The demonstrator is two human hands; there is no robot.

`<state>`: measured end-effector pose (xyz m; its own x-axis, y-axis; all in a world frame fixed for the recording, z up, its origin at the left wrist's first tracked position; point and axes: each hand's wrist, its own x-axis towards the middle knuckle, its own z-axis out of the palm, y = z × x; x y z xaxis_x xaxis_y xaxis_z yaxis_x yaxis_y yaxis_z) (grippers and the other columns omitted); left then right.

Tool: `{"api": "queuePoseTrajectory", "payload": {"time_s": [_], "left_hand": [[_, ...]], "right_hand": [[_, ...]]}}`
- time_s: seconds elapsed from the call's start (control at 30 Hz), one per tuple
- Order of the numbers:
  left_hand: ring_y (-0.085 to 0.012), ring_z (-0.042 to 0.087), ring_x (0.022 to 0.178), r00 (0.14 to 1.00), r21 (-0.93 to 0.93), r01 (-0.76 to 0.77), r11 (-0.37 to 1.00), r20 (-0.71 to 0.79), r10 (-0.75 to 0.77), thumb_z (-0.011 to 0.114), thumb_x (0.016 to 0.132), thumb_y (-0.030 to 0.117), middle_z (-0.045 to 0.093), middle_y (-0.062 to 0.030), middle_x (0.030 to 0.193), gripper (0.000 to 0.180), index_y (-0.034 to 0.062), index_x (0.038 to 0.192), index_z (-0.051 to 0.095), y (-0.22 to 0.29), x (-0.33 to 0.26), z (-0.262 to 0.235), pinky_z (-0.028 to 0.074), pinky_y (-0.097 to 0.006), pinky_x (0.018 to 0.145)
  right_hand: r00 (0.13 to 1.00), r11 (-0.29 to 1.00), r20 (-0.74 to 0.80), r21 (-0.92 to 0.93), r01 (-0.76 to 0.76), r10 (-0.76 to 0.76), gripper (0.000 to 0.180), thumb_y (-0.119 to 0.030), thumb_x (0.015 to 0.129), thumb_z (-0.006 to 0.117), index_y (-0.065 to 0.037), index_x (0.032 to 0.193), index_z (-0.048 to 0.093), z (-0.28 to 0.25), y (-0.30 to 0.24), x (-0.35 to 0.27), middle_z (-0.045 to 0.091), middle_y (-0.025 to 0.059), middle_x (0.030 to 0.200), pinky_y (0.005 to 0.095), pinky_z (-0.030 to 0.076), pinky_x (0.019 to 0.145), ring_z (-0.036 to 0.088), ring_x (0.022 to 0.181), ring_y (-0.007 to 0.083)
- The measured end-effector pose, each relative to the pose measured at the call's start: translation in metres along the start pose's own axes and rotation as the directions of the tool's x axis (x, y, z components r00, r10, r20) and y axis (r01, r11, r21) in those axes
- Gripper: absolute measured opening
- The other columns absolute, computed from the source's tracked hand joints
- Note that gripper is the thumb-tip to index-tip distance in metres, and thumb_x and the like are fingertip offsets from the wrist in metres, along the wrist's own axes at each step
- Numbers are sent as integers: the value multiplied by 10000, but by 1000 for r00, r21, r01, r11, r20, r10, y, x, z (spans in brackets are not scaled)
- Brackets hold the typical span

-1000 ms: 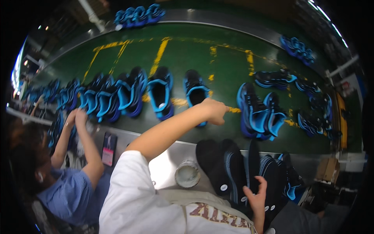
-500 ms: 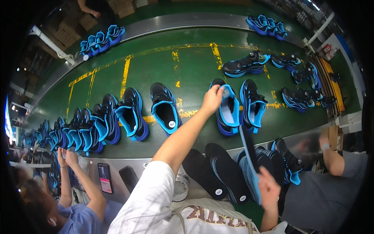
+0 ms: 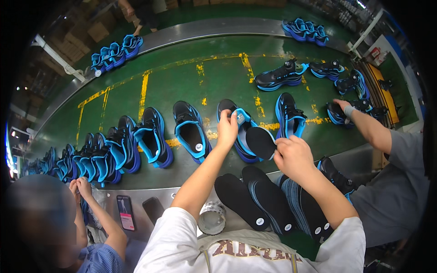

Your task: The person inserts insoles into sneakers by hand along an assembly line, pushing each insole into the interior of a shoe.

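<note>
My left hand grips the heel collar of a black and blue sneaker on the green conveyor belt. My right hand holds a black insole with its tip at that sneaker's opening. A stack of several black insoles lies on the metal ledge just below my hands. Another sneaker stands right of the held one, and one more stands to its left.
A row of sneakers fills the belt's left side, and more pairs lie at the right and far edge. A roll of tape and two phones rest on the ledge. One person works at my left, another at my right.
My left hand moved from reaching across the belt to gripping the sneaker. My right hand lifted an insole from the stack up to the shoe. The shoes moved right along the belt.
</note>
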<state>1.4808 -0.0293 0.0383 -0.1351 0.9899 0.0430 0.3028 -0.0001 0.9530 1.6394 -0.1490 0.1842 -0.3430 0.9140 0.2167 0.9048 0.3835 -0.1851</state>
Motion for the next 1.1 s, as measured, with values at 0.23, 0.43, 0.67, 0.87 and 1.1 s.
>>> {"api": "queuePoseTrajectory", "payload": {"time_s": [0.23, 0.43, 0.67, 0.87, 1.1], "left_hand": [[-87, 443, 463, 994, -133, 104, 986, 33, -101, 537, 854, 296, 479, -15, 590, 446, -38, 1141, 462, -11, 2, 5, 351, -247, 410], [-78, 436, 453, 989, -217, 132, 967, 94, -113, 515, 873, 304, 470, -14, 593, 466, -34, 1183, 429, -10, -5, 10, 346, -234, 389], [-70, 460, 576, 986, -178, 101, 979, 146, -75, 531, 867, 305, 524, -26, 652, 478, -40, 1181, 427, -8, -5, -3, 367, -223, 502], [-166, 587, 728, 967, -126, 138, 982, 232, -106, 546, 838, 360, 623, -130, 807, 497, 6, 1176, 456, -4, -7, -7, 452, -283, 671], [-77, 500, 677, 956, -90, 156, 984, 266, -127, 565, 845, 336, 574, -42, 750, 509, -83, 1124, 488, -8, 2, -11, 409, -220, 591]], "right_hand": [[952, 978, 234, 26, -209, 197, 124, -98, 655, 538, 5, 649, 606, 65, 10, 35, 596, 180, 711, 405, 493, 630, 600, 682, 332], [947, 964, 222, 77, -255, 233, 158, -124, 760, 528, 26, 723, 561, 134, 12, 38, 582, 188, 842, 410, 484, 668, 589, 712, 348], [977, 957, 14, 197, -211, 213, 201, -181, 761, 534, 14, 787, 576, 129, 4, 34, 573, 213, 895, 425, 481, 719, 579, 821, 351], [815, 975, 561, 61, -212, 142, 225, -208, 683, 576, -17, 787, 635, 92, 17, 57, 569, 205, 872, 411, 475, 747, 568, 818, 340], [949, 990, 306, 137, 33, -74, 162, -115, 735, 503, -13, 768, 625, 144, 24, 53, 549, 168, 837, 387, 465, 754, 546, 829, 307]]}}
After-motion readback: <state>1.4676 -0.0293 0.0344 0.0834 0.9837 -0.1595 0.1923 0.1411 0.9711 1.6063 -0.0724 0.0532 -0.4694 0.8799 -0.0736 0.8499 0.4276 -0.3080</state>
